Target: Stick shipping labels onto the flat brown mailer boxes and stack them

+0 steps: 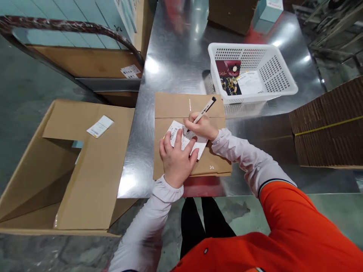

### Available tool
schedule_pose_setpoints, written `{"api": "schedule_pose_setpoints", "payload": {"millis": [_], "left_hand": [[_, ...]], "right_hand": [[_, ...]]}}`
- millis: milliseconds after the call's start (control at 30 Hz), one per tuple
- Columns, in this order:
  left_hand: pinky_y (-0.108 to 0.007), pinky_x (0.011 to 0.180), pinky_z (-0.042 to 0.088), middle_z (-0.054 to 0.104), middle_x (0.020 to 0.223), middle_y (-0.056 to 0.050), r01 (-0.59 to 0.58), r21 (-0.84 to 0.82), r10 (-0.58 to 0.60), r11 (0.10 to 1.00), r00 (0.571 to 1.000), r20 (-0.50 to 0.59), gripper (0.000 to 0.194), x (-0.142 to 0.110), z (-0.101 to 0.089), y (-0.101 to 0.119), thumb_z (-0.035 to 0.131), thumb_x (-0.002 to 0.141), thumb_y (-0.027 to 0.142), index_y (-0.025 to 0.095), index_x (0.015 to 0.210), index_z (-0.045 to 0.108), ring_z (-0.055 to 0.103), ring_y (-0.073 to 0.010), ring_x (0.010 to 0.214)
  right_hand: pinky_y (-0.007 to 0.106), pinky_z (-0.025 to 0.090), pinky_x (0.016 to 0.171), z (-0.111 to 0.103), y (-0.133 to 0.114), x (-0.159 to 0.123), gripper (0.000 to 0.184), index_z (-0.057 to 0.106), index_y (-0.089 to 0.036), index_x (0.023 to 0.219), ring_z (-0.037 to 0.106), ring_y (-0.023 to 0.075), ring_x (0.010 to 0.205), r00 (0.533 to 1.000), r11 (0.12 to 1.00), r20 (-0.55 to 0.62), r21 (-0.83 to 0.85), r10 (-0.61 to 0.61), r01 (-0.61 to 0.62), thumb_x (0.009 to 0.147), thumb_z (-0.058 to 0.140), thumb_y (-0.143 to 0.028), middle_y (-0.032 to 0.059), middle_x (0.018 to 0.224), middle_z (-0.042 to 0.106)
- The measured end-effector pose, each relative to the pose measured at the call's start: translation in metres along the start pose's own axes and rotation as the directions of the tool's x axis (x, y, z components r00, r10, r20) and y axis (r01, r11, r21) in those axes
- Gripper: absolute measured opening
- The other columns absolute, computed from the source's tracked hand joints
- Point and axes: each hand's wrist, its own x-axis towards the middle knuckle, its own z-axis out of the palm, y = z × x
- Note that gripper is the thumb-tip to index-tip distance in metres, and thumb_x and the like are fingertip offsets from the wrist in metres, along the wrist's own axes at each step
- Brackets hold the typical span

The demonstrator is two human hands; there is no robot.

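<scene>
White label (201,144) beneath left fingers (178,139); pen (204,109) gripped in right fingers (194,124).

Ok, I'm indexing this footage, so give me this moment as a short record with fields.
Left hand: spread over a slip
Right hand: grips a pen, writing end down at the slip
Under the slip: carton, on a metal table
Basket: white, beyond the carton to the right; holds a white paper and a dark red item, among others
Left of table: large box, a label on its flap
Far right: cardboard stack, yellow strap across it
</scene>
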Motion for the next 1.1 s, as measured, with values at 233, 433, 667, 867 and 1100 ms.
{"api": "schedule_pose_setpoints", "payload": {"millis": [233,433,667,867,1100], "left_hand": [[-0.062,0.112,0.019,0.045,0.15,-0.007,0.005,0.017,-0.005,1.0,1.0,-0.004,0.035,0.0,0.0,0.001,0.061,0.087,0.039,0.033,0.12,0.07,0.028,-0.0399,0.141],[-0.063,0.112,0.019,0.045,0.15,-0.007,-0.003,0.018,0.003,1.0,1.0,-0.007,0.036,0.0,0.0,0.001,0.06,0.087,0.04,0.033,0.122,0.069,0.029,-0.0401,0.141],[-0.062,0.113,0.017,0.045,0.15,-0.007,0.006,0.002,-0.006,1.0,1.0,0.014,0.037,0.001,-0.002,0.002,0.06,0.087,0.039,0.034,0.123,0.068,0.027,-0.0399,0.142],[-0.062,0.113,0.018,0.045,0.15,-0.007,0.004,0.006,-0.004,1.0,1.0,0.004,0.037,0.0,-0.001,0.001,0.06,0.087,0.039,0.034,0.123,0.068,0.027,-0.0401,0.142],[-0.062,0.113,0.019,0.046,0.149,-0.007,-0.007,0.019,0.007,1.0,1.0,-0.006,0.037,0.0,0.0,0.001,0.06,0.088,0.04,0.034,0.123,0.068,0.029,-0.0403,0.141]], "right_hand": [[0.024,0.027,0.052,-0.003,0.0,0.001,0.038,0.028,-0.021,0.05,0.029,0.0077,0.05,0.997,1.0,0.073,-0.007,0.023,-0.023,0.077,0.055,-0.018,-0.0068,0.048,0.028],[0.024,0.028,0.052,-0.003,0.0,0.002,0.036,0.031,-0.02,0.05,0.03,0.007,0.051,0.997,1.0,0.071,0.016,0.019,-0.02,0.077,0.055,-0.019,-0.0059,0.049,0.031],[0.025,0.029,0.052,-0.002,0.01,0.0,0.041,0.03,-0.02,0.05,0.031,0.0069,0.049,0.993,1.0,-0.121,-0.021,0.002,-0.004,0.081,0.055,-0.027,-0.0053,0.048,0.033],[0.025,0.029,0.052,0.0,0.011,0.001,0.04,0.034,-0.02,0.049,0.033,0.0076,0.048,0.997,1.0,-0.074,0.015,0.001,0.0,0.08,0.057,-0.029,-0.0051,0.046,0.036],[0.024,0.028,0.053,0.0,0.011,0.002,0.04,0.032,-0.02,0.049,0.031,0.007,0.049,0.999,1.0,-0.036,0.021,0.003,-0.002,0.081,0.057,-0.024,-0.0059,0.047,0.033]]}}
